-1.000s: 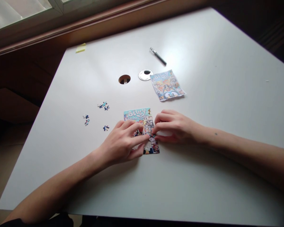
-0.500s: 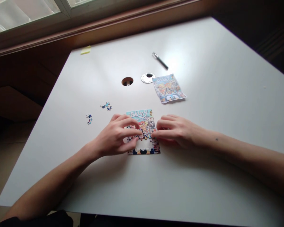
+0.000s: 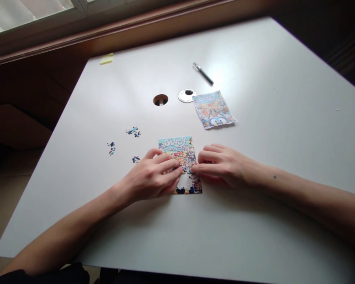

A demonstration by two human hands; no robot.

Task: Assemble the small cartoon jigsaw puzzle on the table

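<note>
A small jigsaw puzzle (image 3: pixel 179 152) with a "Bluey" title lies partly assembled on the white table. A pale gap shows in its lower middle, above a dark strip of fitted pieces. My left hand (image 3: pixel 155 173) covers the puzzle's left side, its fingers close together and the fingertips pressed down just above the gap. The thumb is mostly hidden beneath. On the right edge, my right hand (image 3: pixel 221 163) is closed, with its index fingertip against the puzzle and the other fingers curled. Left of the puzzle lie loose jigsaw pieces (image 3: pixel 136 159), partly beside my left knuckles.
Further loose pieces lie in a group (image 3: pixel 133 131) and a smaller cluster (image 3: pixel 111 148) at left. Behind the puzzle are a printed picture sheet (image 3: pixel 215 109), a round cover (image 3: pixel 186 96), a table hole (image 3: pixel 160 100) and a pen (image 3: pixel 203 73). A yellow sticky note (image 3: pixel 107 58) marks the far-left corner.
My left fingers have drawn together and flattened over the puzzle's lower left, uncovering loose pieces beside the hand. My right hand stays at the right edge. The view has shifted slightly.
</note>
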